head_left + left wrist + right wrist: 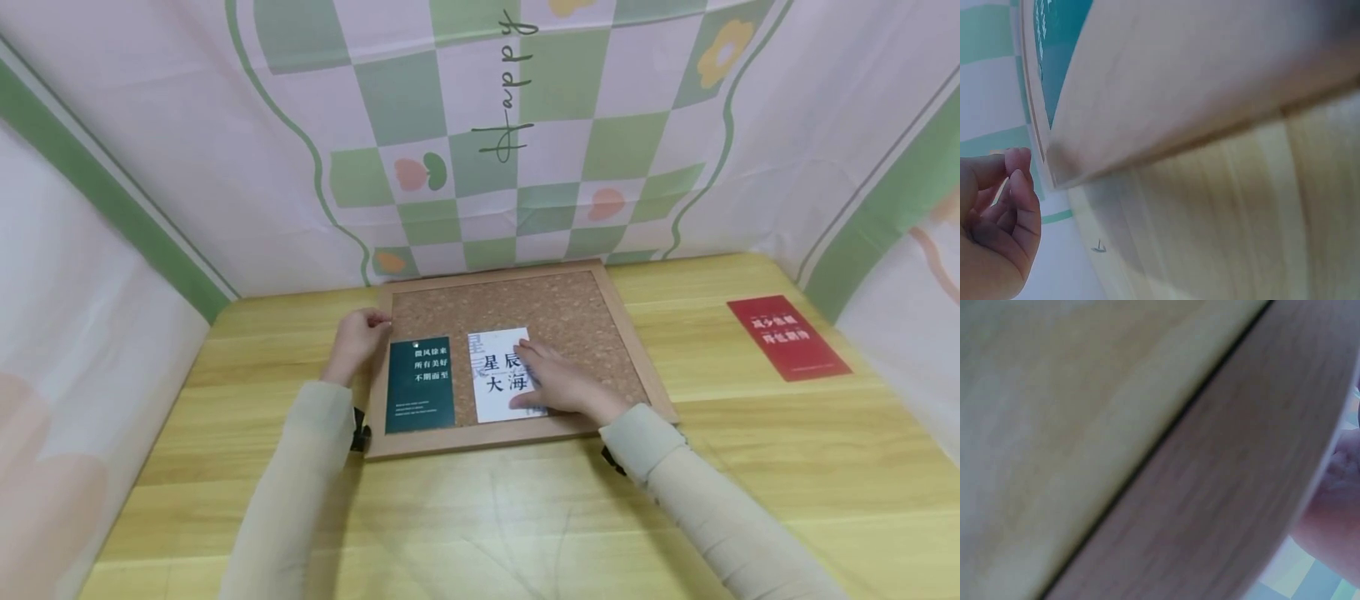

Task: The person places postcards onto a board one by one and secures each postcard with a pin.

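A green card (421, 392) with white characters lies on the left of a cork board (495, 304), with a small pale spot near its top edge. Beside it, a white card (495, 396) with dark characters lies on the cork. My right hand (562, 382) rests over that card's right side, fingers and thumb spread. My left hand (358, 337) is at the board's left frame edge. In the left wrist view, the left hand (1004, 225) has thumb and fingertip together, other fingers curled; nothing shows between them. Only part of the right hand (1329, 531) appears in the right wrist view.
The board's wooden frame (480, 437) sits on a yellow wood-grain table (480, 517). A red card (806, 354) with white characters lies on the table at the right. Patterned cloth (555, 83) stands behind the board and along both sides.
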The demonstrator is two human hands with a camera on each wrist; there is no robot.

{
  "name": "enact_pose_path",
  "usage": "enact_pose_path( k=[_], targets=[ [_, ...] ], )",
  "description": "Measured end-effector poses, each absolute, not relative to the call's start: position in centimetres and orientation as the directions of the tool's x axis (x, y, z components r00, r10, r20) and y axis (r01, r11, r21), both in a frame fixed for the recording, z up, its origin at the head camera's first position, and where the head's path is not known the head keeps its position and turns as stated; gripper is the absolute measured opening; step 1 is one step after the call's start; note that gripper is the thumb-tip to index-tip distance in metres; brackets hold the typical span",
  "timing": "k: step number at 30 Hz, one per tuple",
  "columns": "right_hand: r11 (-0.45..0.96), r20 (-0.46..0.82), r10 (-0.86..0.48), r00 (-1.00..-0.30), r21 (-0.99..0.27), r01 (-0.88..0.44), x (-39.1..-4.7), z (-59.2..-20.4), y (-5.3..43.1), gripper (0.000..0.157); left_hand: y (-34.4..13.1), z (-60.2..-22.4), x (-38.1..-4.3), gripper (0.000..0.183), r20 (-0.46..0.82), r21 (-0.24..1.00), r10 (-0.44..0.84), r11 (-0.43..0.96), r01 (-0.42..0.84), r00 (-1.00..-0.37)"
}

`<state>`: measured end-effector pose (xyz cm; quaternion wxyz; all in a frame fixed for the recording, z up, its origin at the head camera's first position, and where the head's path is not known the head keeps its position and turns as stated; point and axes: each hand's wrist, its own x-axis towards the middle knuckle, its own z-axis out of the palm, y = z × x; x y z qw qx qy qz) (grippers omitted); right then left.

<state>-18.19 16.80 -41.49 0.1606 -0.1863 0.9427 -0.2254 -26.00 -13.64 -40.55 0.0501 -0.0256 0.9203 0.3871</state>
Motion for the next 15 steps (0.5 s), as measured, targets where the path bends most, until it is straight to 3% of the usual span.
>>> enact_pose_path(
  k=[15],
  targets=[
    [0.834,-0.216,-0.421,-0.881,-0.474,-0.282,-18.2,-41.4,16.7,0.095,-11.2,-40.0,-25.8,0.025,-0.148,0.759,-0.004,0.641,-0.116,-0.989]
  ],
)
